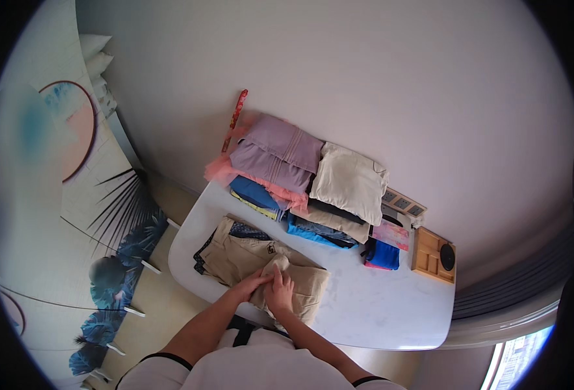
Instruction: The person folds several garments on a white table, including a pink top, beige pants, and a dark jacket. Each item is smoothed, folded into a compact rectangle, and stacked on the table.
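Note:
A pair of khaki trousers (296, 282) lies spread near the front edge of the white table (365, 307), partly folded over. Dark blue dotted lining shows at its waist, and a small dark emblem marks the cloth. My left hand (253, 286) grips a raised fold in the middle of the trousers. Close beside it, almost touching, my right hand (280, 292) has its fingers on the same bunched fold. The cloth under both palms is hidden.
Behind the trousers stand two clothing piles, one topped by a mauve garment (287, 151), the other by a cream garment (350, 180). To their right lie a small blue folded cloth (383, 254), a wooden organizer (428, 256) and a socket strip (404, 202). A wall borders the back.

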A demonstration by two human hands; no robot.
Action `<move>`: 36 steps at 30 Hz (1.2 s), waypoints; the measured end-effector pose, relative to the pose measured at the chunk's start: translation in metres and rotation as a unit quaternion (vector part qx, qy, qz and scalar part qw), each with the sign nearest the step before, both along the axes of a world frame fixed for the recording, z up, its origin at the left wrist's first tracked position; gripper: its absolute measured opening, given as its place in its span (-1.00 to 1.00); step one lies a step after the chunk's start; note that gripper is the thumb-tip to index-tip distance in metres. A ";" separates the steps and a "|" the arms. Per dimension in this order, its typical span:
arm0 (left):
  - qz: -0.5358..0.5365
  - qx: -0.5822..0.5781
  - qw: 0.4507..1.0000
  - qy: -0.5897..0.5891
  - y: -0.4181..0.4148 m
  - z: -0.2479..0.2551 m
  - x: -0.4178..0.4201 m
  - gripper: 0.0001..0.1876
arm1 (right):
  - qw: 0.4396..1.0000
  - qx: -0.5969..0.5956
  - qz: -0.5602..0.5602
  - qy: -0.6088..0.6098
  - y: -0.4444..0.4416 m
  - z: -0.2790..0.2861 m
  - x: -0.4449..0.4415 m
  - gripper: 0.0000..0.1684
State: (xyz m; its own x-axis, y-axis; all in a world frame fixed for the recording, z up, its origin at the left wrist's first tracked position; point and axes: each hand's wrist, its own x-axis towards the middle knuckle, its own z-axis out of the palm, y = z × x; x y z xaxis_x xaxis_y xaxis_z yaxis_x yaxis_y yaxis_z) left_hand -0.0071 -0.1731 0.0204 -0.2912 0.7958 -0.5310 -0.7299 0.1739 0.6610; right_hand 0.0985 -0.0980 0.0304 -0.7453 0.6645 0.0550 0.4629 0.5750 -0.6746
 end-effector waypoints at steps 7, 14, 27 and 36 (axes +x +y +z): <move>-0.119 0.002 0.989 0.089 0.022 -0.015 -0.020 -0.29 | 0.950 0.240 0.003 -0.200 0.053 -0.004 0.050 -0.39; -0.090 -0.002 0.991 0.104 0.035 -0.062 -0.019 -0.31 | 0.928 0.187 -0.162 -0.277 0.060 -0.007 0.080 -0.34; -0.234 0.119 0.798 0.542 0.012 -0.041 0.009 0.34 | 0.919 0.189 -0.209 -0.276 0.005 -0.027 0.075 -0.28; -0.247 -0.023 0.860 0.447 0.020 -0.035 -0.075 -0.19 | 0.964 0.102 -0.192 -0.154 -0.031 -0.024 0.048 0.02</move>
State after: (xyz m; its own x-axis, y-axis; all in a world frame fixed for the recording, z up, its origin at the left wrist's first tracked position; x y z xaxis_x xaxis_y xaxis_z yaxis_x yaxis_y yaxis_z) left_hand -0.0816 -0.1528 -0.0146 -0.2318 0.9240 -0.3041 0.2358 0.3567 0.9040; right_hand 0.1461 -0.1294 0.0068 -0.4486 0.8933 0.0294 0.8280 0.4277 -0.3626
